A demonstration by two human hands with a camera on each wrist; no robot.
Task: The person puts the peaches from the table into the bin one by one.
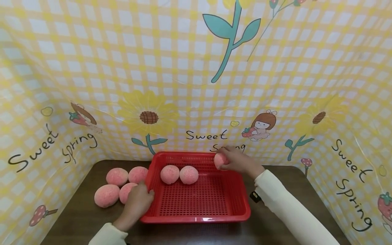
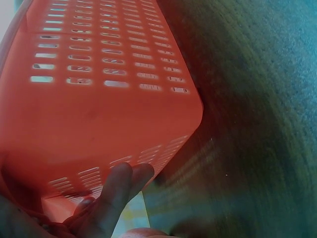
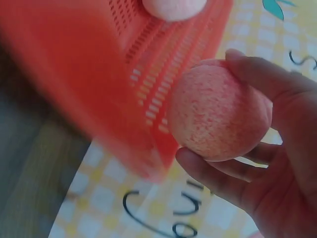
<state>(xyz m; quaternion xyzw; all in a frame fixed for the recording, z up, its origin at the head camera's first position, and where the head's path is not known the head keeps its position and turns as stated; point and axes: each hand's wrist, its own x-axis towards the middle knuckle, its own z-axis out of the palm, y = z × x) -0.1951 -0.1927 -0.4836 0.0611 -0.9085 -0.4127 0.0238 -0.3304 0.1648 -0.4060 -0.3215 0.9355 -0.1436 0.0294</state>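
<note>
We see the right arm stretched in diagonally from the lower right, its cream sleeve (image 1: 289, 207) beside the basket (image 1: 196, 219), and the right hand (image 1: 234, 159) raised over the far right corner. The left arm comes in lower down, and the left hand (image 1: 137, 200) sits at the basket's left side, back of the hand upward. On the right, we find thumb and fingers curved around a pink ball (image 3: 218, 114), grasping it by its sides; we cannot tell whether the ball touches the basket's wall. On the left, the fingers grip the side of the basket, two of them lying along the outer wall in the left wrist view. Inside the red basket, towards the back and left of centre, we count two more balls (image 1: 169, 174) (image 1: 189, 175), side by side, above a slotted floor. Outside, on the dark table (image 1: 260, 224) to the left, lies a group of four balls (image 1: 117, 177) (image 1: 138, 174) (image 1: 107, 196) (image 1: 125, 193) close together; the left hand stands in front of the nearest one and hides part of it. A small black piece (image 1: 255, 197) with a yellow mark shows next to the right sleeve. Behind everything, we have a yellow checked cloth (image 1: 183, 51) printed with flowers and lettering.
</note>
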